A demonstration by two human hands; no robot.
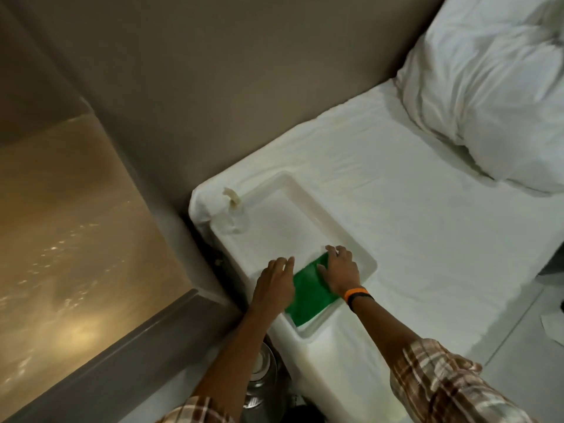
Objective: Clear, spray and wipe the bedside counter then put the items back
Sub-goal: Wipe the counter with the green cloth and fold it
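A white bedside counter (351, 236) with a raised rim sits beside the bed. A green cloth (308, 297) lies flat in its recessed top near the front edge. My right hand (338, 270) presses flat on the cloth's far end, fingers spread. My left hand (274, 279) rests palm down on the counter surface just left of the cloth, touching its edge. A clear spray bottle (233, 209) with a pale trigger stands at the counter's far left corner.
The bed's white sheet (427, 224) and a pillow (488, 87) lie to the right. A grey wall is behind; a tan lit surface (76, 224) with a grey ledge is on the left. A metal vessel (262, 377) sits on the floor under my left arm.
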